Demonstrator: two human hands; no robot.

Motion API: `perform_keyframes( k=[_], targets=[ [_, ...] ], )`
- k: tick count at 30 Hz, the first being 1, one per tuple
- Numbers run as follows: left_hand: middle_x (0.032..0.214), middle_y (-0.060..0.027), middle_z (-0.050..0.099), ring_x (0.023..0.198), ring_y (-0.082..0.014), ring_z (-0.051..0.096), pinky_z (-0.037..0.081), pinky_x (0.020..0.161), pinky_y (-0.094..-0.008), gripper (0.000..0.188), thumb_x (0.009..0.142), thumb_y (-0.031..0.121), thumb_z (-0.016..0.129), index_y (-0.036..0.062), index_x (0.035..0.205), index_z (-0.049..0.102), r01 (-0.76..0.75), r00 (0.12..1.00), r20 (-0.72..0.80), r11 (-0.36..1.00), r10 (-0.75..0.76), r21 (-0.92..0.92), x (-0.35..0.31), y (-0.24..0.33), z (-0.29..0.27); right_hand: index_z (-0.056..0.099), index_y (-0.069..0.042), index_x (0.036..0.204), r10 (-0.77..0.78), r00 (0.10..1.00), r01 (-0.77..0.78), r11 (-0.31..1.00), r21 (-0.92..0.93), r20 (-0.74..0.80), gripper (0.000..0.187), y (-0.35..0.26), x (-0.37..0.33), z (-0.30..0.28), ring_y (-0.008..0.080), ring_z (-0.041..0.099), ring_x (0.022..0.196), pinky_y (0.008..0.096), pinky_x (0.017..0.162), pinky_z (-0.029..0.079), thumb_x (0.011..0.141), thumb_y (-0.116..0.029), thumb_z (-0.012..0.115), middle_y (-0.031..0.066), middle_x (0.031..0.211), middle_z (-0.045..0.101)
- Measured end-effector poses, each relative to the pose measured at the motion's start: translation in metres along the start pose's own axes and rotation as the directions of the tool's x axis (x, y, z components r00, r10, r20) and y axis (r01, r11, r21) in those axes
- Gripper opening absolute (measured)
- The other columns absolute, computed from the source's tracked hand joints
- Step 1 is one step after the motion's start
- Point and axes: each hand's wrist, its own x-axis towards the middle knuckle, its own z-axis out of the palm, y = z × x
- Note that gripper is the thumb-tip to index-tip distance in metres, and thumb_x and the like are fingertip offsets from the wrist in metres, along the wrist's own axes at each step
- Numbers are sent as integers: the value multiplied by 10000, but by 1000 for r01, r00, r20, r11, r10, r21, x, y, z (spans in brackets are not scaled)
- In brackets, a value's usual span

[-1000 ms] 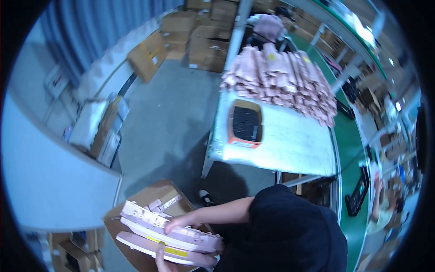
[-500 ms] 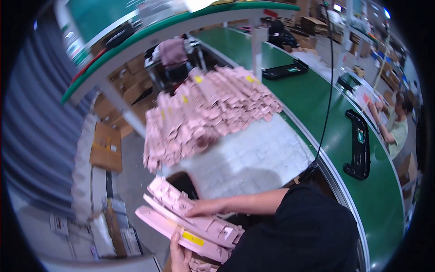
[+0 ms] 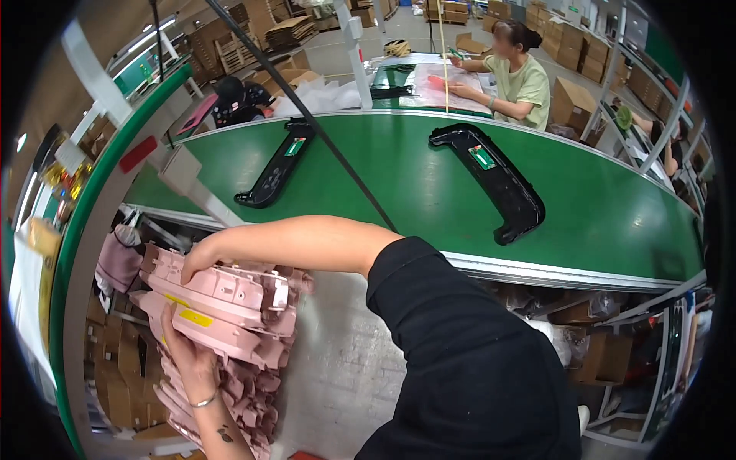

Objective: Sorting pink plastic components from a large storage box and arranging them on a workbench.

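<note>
My left hand (image 3: 188, 356), with a bracelet on its wrist, presses its fingers against the near side of a bundle of long pink plastic panels (image 3: 230, 326). Over the far side reaches my right hand (image 3: 201, 259), its fingers curled on the same bundle. One panel carries a yellow label. Clips and ribs show along the upper panels. Directly under and beside the bundle is a pile of similar pink panels (image 3: 241, 399); whether the bundle rests on it I cannot tell.
A pale worktop (image 3: 337, 368) lies right of the pile. Beyond it runs a green conveyor belt (image 3: 376, 176) with two black curved housings (image 3: 280, 165) (image 3: 494, 184). A dark cable hangs across the view. A co-worker (image 3: 517, 80) sits across the belt. Green-edged shelving (image 3: 69, 253) stands left.
The view has swung right toward the belt. Both hands have carried the panels from in front of my body to the pile.
</note>
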Motion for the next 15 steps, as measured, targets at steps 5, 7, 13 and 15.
perform_keyframes(
  k=[5, 7, 13, 15],
  targets=[
    [1170, -56, 539, 1050, -204, 525, 440, 892, -333, 463, 823, 372, 553, 73, 1172, 502, 162, 987, -6, 986, -162, -31, 52, -14, 14, 623, -68, 1023, 64, 998, -64, 998, 11, 14, 310, 16, 45, -57, 157, 608, 875, 352, 772, 485, 762, -234, 630, 55, 983, 641],
    [1169, -51, 542, 1053, -203, 527, 443, 892, -351, 451, 828, 385, 532, 91, 1169, 512, 135, 989, 51, 990, -137, 29, 71, -11, 6, 626, -60, 1004, 10, 1000, -10, 1000, -25, 18, 307, 16, 59, -67, 153, 608, 850, 337, 767, 484, 757, -241, 639, 47, 968, 645],
    [1080, -75, 591, 994, -220, 564, 456, 879, -387, 408, 808, 356, 562, 71, 1099, 555, 254, 966, 58, 967, -253, -11, 124, -14, 4, 608, -63, 1042, -48, 999, 49, 993, -105, 6, 337, 28, 75, -115, 119, 588, 891, 295, 789, 471, 798, -294, 582, 26, 1014, 630],
    [1038, -54, 606, 939, -217, 578, 478, 784, -424, 416, 784, 412, 582, 104, 1064, 576, 329, 944, 30, 944, -329, 0, 132, -9, 1, 606, -64, 1055, 72, 997, -71, 996, -49, 28, 350, 20, 76, -118, 122, 598, 855, 282, 757, 480, 793, -296, 593, 36, 994, 636]
  ],
)
